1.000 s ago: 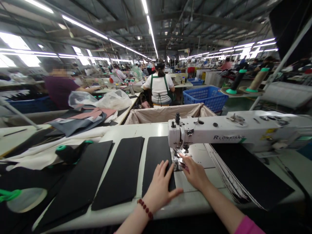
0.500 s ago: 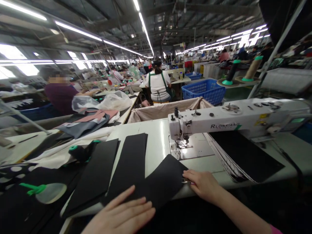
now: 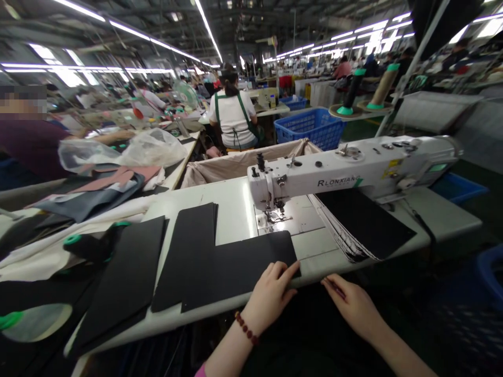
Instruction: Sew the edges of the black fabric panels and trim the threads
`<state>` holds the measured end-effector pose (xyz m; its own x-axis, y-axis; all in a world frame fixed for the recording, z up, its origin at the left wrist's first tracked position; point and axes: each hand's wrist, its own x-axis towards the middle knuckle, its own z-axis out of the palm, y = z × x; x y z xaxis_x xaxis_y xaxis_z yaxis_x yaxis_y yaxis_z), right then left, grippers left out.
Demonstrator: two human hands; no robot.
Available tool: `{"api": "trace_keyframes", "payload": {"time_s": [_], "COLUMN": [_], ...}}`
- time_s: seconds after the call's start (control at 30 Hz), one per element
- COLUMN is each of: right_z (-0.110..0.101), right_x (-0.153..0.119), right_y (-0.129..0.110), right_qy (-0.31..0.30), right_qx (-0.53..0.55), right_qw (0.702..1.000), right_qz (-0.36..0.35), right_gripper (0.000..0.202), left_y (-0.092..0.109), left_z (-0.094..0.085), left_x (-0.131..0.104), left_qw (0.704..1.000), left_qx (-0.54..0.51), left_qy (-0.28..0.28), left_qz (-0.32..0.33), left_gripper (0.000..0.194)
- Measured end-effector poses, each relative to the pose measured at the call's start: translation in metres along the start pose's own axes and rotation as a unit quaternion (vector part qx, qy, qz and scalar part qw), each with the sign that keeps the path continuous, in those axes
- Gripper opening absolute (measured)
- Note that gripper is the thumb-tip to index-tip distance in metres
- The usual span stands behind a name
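Note:
A black fabric piece (image 3: 243,264) lies flat and lengthwise along the front edge of the pale sewing table (image 3: 231,222), its left end over another black stack (image 3: 192,235). My left hand (image 3: 273,293), with a beaded bracelet (image 3: 247,328) at the wrist, rests on the right end of the piece, fingers bent and thumb apart. Just right of it, off the table edge, my right hand (image 3: 348,301) is closed around a small, dark reddish tool (image 3: 338,289), mostly hidden in the fingers. The white sewing machine (image 3: 310,173) stands behind, its needle area (image 3: 277,215) beyond the piece.
Under the machine arm lies a thick black-and-white fabric stack (image 3: 361,225). More black pieces (image 3: 129,272), a black thread cone (image 3: 84,245) and a clear, green-tipped bottle (image 3: 39,322) are at left. A blue basket (image 3: 310,125) and seated people are behind.
The black piece has turned to lie straight along the table edge. My left hand has moved right onto its right end, and my right hand has come off it. The view has shifted right.

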<state>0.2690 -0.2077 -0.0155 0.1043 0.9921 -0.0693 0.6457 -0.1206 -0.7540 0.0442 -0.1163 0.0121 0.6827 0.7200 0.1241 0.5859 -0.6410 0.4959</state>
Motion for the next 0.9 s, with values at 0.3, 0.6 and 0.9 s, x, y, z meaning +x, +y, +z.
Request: {"api": "trace_keyframes", "payload": {"time_s": [0.3, 0.6, 0.9], "right_z": [0.017, 0.022, 0.013], "right_x": [0.002, 0.018, 0.004], "right_y": [-0.022, -0.028, -0.013], "right_qy": [0.010, 0.017, 0.008], "right_qx": [-0.132, -0.184, -0.159], "right_qw": [0.989, 0.979, 0.986], "right_qz": [-0.068, -0.086, -0.040], "right_gripper": [0.019, 0.016, 0.017], "left_y": [-0.002, 0.001, 0.004], "left_z": [0.020, 0.010, 0.023], "left_x": [0.008, 0.008, 0.012], "left_qw": [0.974, 0.977, 0.988], "left_qx": [-0.199, -0.200, -0.136], "left_qy": [0.097, 0.056, 0.056], "left_qz": [-0.057, -0.046, -0.042], "left_gripper": [0.016, 0.020, 0.012]}}
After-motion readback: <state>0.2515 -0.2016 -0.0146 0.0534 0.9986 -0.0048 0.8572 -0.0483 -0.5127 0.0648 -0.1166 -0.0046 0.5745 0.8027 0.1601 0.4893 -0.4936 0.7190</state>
